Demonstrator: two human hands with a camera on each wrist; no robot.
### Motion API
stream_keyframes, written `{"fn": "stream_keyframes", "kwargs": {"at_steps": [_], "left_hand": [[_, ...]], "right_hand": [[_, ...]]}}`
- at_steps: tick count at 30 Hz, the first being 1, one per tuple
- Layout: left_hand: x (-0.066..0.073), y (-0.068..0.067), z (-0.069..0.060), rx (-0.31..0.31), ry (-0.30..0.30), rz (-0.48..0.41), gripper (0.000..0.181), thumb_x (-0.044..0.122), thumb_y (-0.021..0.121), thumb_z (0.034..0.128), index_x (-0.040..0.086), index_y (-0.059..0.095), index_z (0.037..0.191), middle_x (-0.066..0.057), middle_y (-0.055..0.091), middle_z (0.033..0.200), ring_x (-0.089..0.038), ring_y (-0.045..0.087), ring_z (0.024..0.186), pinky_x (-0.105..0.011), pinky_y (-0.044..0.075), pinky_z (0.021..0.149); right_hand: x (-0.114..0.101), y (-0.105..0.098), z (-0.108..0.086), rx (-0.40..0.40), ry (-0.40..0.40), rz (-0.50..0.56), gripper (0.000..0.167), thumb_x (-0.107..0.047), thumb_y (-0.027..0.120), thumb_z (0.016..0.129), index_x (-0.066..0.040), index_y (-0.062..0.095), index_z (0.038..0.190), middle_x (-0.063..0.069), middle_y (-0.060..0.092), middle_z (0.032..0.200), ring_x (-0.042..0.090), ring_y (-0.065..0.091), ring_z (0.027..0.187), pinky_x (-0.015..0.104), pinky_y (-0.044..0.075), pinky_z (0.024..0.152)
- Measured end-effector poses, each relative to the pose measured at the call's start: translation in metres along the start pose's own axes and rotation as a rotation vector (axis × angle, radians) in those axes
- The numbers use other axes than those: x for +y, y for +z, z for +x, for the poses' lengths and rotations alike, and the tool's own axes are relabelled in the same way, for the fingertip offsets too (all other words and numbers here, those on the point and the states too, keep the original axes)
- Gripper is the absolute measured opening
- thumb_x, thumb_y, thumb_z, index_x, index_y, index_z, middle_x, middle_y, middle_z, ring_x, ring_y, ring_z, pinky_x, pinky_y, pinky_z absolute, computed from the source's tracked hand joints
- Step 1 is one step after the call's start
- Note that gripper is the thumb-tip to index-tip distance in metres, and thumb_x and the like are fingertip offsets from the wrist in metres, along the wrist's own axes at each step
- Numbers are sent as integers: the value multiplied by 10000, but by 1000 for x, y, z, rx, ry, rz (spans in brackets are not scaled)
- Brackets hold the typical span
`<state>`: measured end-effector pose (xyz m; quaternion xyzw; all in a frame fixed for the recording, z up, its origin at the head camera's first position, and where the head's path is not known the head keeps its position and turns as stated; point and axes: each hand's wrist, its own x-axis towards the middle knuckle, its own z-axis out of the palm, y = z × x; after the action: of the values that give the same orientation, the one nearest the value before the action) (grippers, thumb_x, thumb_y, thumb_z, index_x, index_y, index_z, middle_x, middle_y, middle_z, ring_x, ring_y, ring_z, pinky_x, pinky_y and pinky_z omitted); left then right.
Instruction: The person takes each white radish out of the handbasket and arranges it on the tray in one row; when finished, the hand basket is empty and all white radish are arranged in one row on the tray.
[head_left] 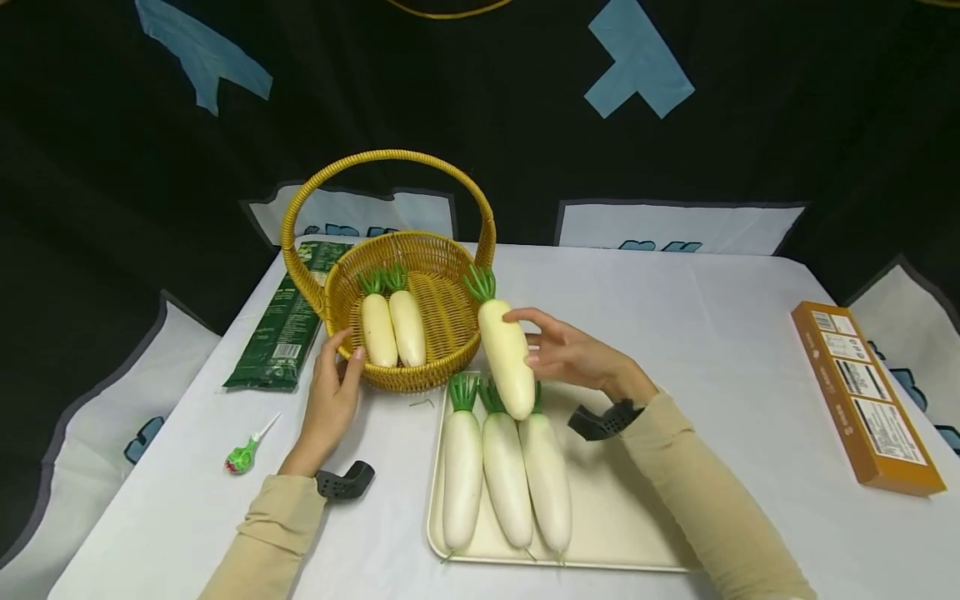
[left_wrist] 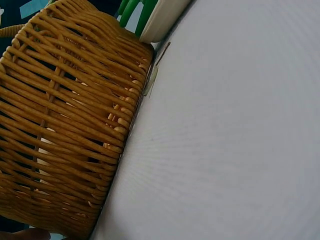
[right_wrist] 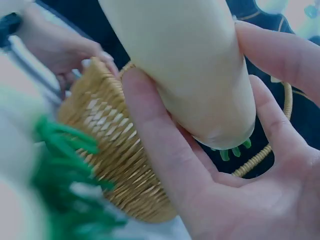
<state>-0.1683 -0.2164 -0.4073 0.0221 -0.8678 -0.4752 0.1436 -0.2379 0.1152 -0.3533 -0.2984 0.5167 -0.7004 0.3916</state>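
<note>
A white table (head_left: 675, 300) set against black, on my remote feed.
Through the head camera I see a black backdrop (head_left: 450, 92) beyond the table and along both its sides. High on it stand two angular blue shapes (head_left: 641, 62), with a thin yellow curve (head_left: 442, 16) at the top of my view. Lower down, near the table's edges, I make out dark-bordered white panels (head_left: 675, 225) with blue marks (head_left: 682, 247). The light falls soft across the table.

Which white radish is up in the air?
The radish in the right hand; two others lie in the basket, three more on the tray.
</note>
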Motion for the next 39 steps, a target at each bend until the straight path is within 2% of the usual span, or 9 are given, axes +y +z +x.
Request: {"fn": "stream_keyframes", "kwargs": {"at_steps": [5, 10, 15, 18, 23, 26, 33, 39], "left_hand": [[0, 1, 0, -2, -7, 2, 526, 431, 346, 960, 151, 266, 1399, -196, 249, 1430, -345, 293, 1312, -510, 320, 1040], [1, 3, 0, -5, -7, -2, 523, 426, 346, 961, 157, 266, 1402, -205, 257, 1424, -354, 334, 1281, -506, 348, 1013], [1, 3, -1, 3, -6, 7, 517, 419, 349, 962, 147, 274, 1396, -199, 263, 1423, -342, 313, 1298, -500, 335, 1027], [1, 1, 0, 4, -4, 10, 517, 415, 350, 963, 142, 274, 1396, -198, 264, 1422, -343, 308, 1302, -500, 330, 1031], [1, -1, 1, 0, -4, 13, 521, 409, 353, 964, 138, 266, 1401, -206, 258, 1423, -353, 305, 1303, -508, 325, 1032], [1, -1, 1, -1, 1, 8, 521, 398, 354, 966, 124, 265, 1400, -211, 254, 1424, -353, 290, 1312, -513, 319, 1036], [1, 0, 0, 10, 9, 1, 521, 399, 363, 964, 121, 274, 1395, -200, 257, 1429, -333, 256, 1336, -508, 303, 1051], [1, 2, 0, 9, 9, -3, 518, 402, 359, 964, 127, 276, 1396, -193, 261, 1428, -331, 271, 1328, -506, 313, 1045]], "right_hand": [[21, 3, -45, -44, -3, -63, 522, 30, 562, 850, -225, 397, 1274, 78, 389, 1259, 152, 511, 1095, 303, 484, 872], [38, 9, -84, -30, -13, -110, 545, 61, 570, 834, -178, 401, 1293, 62, 396, 1265, 167, 552, 1108, 309, 515, 836], [50, 14, -110, -16, -58, -84, 581, 117, 535, 828, -133, 370, 1325, 61, 386, 1293, 179, 546, 1118, 317, 525, 825], [56, 17, -122, 2, -55, -76, 583, 118, 519, 838, -109, 341, 1345, 56, 404, 1299, 166, 538, 1121, 306, 522, 829], [64, 18, -133, 24, -41, -92, 590, 111, 515, 847, -52, 291, 1368, 65, 468, 1275, 141, 538, 1105, 278, 509, 841], [65, 18, -133, 20, -44, -117, 595, 108, 519, 845, -18, 272, 1372, 59, 452, 1299, 155, 536, 1118, 283, 509, 843], [62, 20, -133, 3, -20, -163, 657, 90, 521, 854, -15, 197, 1416, 31, 375, 1376, 148, 494, 1182, 274, 492, 879], [60, 23, -133, 36, 19, -245, 729, 52, 549, 855, -59, 137, 1446, 144, 394, 1317, 160, 528, 1125, 271, 497, 859]]}}
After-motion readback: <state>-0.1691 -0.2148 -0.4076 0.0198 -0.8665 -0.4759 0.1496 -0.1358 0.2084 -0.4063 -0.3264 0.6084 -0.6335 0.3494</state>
